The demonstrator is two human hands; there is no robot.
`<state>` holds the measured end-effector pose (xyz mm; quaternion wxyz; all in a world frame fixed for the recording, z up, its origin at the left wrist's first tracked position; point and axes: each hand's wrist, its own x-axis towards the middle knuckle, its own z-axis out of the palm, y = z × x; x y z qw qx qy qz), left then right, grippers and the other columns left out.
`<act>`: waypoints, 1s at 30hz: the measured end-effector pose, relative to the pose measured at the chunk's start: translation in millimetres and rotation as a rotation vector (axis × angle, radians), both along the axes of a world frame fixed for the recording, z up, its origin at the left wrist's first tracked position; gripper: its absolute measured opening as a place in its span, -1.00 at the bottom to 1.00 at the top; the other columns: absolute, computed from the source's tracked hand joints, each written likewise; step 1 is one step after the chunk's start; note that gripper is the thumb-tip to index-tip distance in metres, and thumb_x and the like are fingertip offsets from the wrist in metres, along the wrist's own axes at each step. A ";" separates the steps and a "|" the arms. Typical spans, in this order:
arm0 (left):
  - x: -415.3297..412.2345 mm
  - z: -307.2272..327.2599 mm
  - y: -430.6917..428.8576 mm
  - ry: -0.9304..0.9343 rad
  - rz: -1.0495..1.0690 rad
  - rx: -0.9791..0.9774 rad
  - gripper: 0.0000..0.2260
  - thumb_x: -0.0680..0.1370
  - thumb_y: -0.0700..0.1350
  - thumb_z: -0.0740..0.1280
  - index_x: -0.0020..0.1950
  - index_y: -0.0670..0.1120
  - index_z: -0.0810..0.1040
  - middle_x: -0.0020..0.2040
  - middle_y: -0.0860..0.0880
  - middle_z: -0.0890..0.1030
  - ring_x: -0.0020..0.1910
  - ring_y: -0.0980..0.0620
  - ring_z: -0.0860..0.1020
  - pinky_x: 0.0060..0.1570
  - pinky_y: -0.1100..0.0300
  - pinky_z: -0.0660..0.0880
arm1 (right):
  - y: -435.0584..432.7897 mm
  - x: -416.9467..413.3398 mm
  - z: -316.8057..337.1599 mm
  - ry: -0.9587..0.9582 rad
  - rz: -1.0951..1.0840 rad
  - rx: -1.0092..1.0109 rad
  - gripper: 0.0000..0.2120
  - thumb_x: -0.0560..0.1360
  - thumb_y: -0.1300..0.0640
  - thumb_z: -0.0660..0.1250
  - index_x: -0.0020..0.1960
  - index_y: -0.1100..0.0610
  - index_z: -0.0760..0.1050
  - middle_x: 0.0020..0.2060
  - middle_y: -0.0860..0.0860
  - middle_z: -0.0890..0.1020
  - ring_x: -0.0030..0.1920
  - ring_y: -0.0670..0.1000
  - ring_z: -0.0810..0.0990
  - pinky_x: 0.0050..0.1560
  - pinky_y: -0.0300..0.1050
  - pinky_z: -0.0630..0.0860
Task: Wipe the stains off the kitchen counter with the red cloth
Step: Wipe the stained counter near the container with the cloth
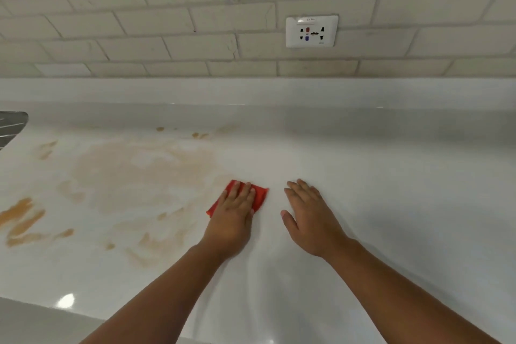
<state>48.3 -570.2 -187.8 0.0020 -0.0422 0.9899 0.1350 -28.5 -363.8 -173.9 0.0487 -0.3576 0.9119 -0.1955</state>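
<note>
A folded red cloth [260, 196] lies flat on the white kitchen counter [391, 204] near the middle. My left hand [233, 218] presses down on the cloth, palm flat, fingers together, covering most of it. My right hand [310, 218] rests flat on the bare counter just right of the cloth, fingers spread, holding nothing. Brown-orange stains [139, 176] smear the counter to the left of the cloth, with darker streaks [22, 218] at the far left edge and small spots [199, 135] near the back.
A tiled wall rises behind the counter, with a white power socket [311, 31] on it. A metal sink drainer edge [11, 127] shows at the far left. The counter's front edge [42, 307] runs along the lower left.
</note>
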 end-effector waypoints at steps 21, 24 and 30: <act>-252.9 -8.0 -61.4 0.108 -0.315 0.157 -0.60 0.68 -0.10 0.09 0.53 -0.10 0.30 0.57 -0.02 0.22 0.58 -0.01 0.05 0.54 0.08 -0.09 | -89.3 -130.2 -2.0 0.099 -0.327 0.015 -0.34 0.55 -0.15 -0.10 0.51 0.20 0.25 0.49 0.10 0.30 0.54 0.07 0.13 0.54 0.00 0.03; -272.5 -10.9 -65.8 0.100 -0.383 0.146 -0.60 0.69 -0.07 0.09 0.54 -0.09 0.28 0.56 -0.01 0.25 0.58 0.00 0.07 0.53 0.11 -0.09 | -92.3 -150.2 -1.0 0.090 -0.342 0.022 -0.38 0.57 -0.11 -0.04 0.53 0.20 0.20 0.50 0.09 0.27 0.54 0.06 0.10 0.54 -0.06 -0.02; -304.5 -10.3 -79.9 0.068 -0.412 -0.010 -0.55 0.70 -0.02 -0.01 0.60 -0.05 0.11 0.60 0.03 0.11 0.59 0.04 -0.02 0.54 0.13 -0.13 | -101.5 -169.1 -6.1 0.077 -0.337 0.063 -0.47 0.64 -0.03 0.04 0.54 0.17 0.18 0.53 0.08 0.23 0.55 0.05 0.07 0.54 -0.10 -0.07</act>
